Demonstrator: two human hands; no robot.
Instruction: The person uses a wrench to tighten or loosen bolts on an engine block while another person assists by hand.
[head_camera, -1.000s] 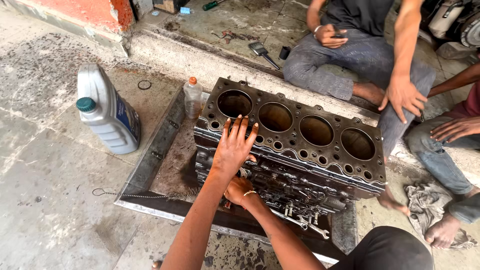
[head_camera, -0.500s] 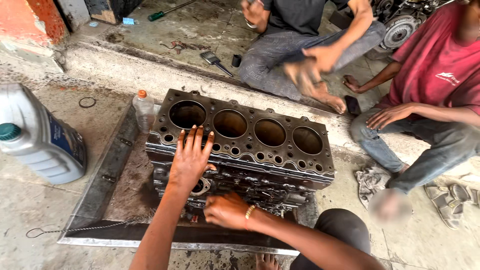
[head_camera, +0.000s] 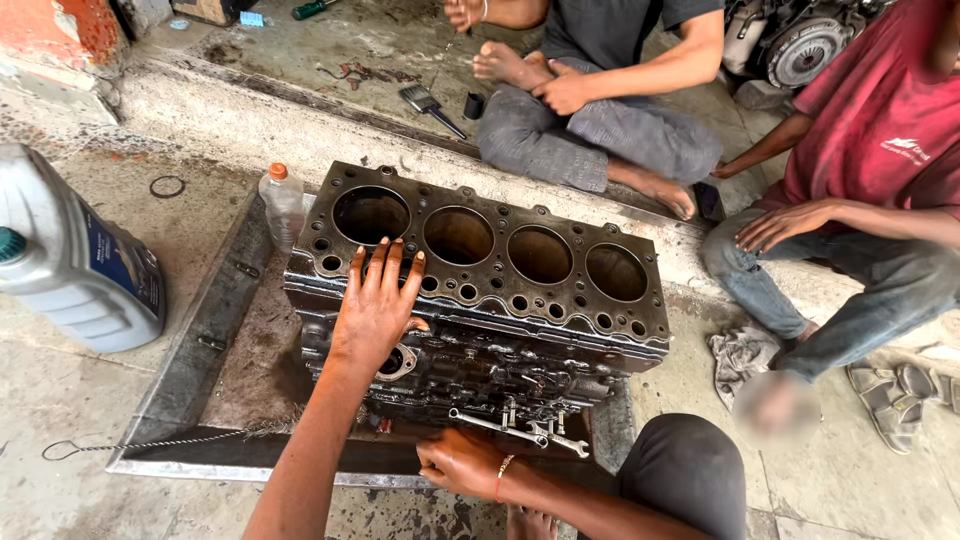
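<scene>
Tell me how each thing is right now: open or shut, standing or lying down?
Engine block: upright in tray, four cylinder holes open.
Left hand: flat on block's top, fingers spread.
Right hand: low at tray's front edge, fingers curled.
Small bottle: upright, orange cap on.
Big jug: upright, capped.
Wrenches: lying by the block.
Brush: lying on ledge.

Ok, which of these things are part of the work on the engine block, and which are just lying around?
In hand:
engine block, left hand flat on it
metal tray under it
wrenches by the right hand

Lying about:
oil jug
small bottle
brush
rag
</scene>
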